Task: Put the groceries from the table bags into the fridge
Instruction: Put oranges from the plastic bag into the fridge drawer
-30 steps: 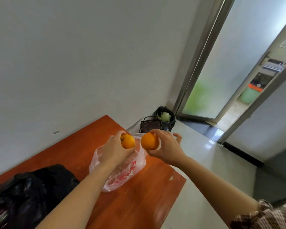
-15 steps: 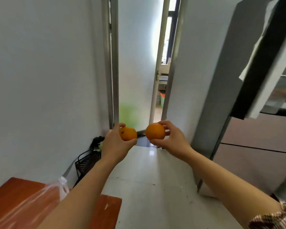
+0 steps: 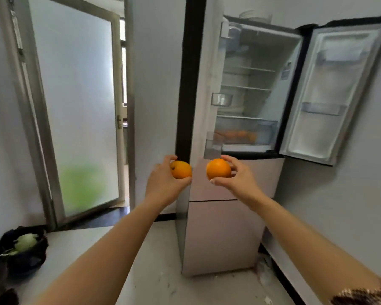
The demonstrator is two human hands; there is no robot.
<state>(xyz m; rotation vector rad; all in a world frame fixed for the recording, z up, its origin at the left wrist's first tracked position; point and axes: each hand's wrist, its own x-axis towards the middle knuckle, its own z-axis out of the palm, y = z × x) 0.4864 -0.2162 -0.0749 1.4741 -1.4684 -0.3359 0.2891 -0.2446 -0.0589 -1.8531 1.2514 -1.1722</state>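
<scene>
Both arms are stretched forward at about chest height, bare to near the elbows, with a patterned sleeve (image 3: 367, 297) seen at the right arm's lower edge. The left hand (image 3: 163, 183) is turned palm inward, its fingers and thumb closed around an orange (image 3: 181, 169), which is gripped from the left side. The right hand (image 3: 238, 179) is cupped from the right around a second orange (image 3: 218, 168), with the thumb underneath and the fingertips curled over the top. The two fruits are held level with each other, near but not touching.

Straight ahead the fridge (image 3: 229, 227) is seen with its upper right door (image 3: 330, 93) swung wide open. Wire shelves are visible inside, and more orange fruit (image 3: 240, 134) is seen, blurred, in the clear drawer at the bottom of the upper compartment. The held oranges are outside the fridge, in front of its closed lower section. A frosted glass door (image 3: 79, 106) stands at the left, and a dark bin (image 3: 22, 249) sits on the floor at lower left.
</scene>
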